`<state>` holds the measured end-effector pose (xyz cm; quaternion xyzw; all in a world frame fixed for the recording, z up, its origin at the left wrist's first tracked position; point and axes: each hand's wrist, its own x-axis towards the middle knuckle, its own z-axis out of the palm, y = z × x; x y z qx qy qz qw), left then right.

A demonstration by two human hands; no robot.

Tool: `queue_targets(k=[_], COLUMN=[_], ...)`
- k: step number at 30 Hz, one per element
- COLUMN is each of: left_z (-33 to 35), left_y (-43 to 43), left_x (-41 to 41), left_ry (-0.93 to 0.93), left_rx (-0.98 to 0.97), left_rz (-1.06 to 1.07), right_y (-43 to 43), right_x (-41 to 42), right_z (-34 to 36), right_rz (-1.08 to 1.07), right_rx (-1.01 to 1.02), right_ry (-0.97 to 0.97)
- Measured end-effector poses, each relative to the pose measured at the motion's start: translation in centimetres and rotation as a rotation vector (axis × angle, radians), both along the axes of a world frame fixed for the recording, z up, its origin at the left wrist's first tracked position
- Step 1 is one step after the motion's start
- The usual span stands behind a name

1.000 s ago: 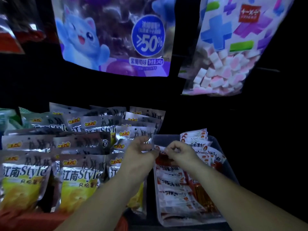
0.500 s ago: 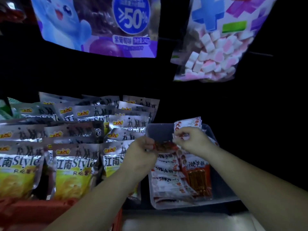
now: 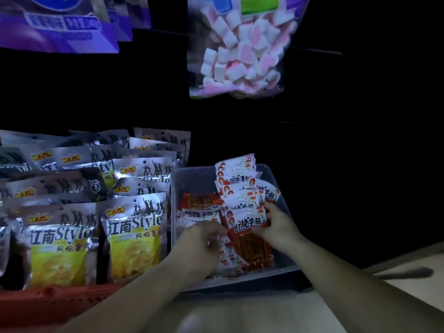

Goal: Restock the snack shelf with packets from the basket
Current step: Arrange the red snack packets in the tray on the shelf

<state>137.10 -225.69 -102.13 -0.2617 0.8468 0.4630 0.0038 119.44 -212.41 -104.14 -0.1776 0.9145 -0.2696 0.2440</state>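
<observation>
A clear plastic bin [image 3: 278, 186] on the shelf holds several red-and-white snack packets. At its right side one row of packets [image 3: 236, 179] stands upright; others lie flat on the left. My right hand [image 3: 276, 227] grips the right edge of the front upright packet [image 3: 248, 221]. My left hand [image 3: 204, 241] pinches the left edge of that same packet, over the flat ones [image 3: 199, 212].
Silver-and-yellow chip bags [image 3: 134, 227] fill a red basket [image 3: 48, 301] left of the bin. A marshmallow bag [image 3: 240, 58] and purple bags [image 3: 60, 27] hang above. The pale shelf edge [image 3: 240, 313] runs below the bin; the right side is dark.
Both hands have moved toward the front of the bin, and the packet they hold now stands upright at the front of the right row. The camera has tilted down.
</observation>
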Motion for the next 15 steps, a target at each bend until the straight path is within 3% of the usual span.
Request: queue_targets(k=[3,8,15], left_z=[0.3,0.8,3.2], left_y=[0.0,-0.1,0.8], left_x=[0.5,1.3,1.9], left_ry=[0.039,0.064,0.073], left_rx=[0.006,0.074,0.166], left_rz=[0.051,0.118,0.154], right_y=[-0.4,0.5,3.1], right_x=[-0.4,-0.2,1.4], right_z=[-0.4,1.9,8.1], right_rz=[-0.036,0.114,0.212], right_rx=[0.028,0.095,-0.092], right_ry=[0.129,0.394,0.353])
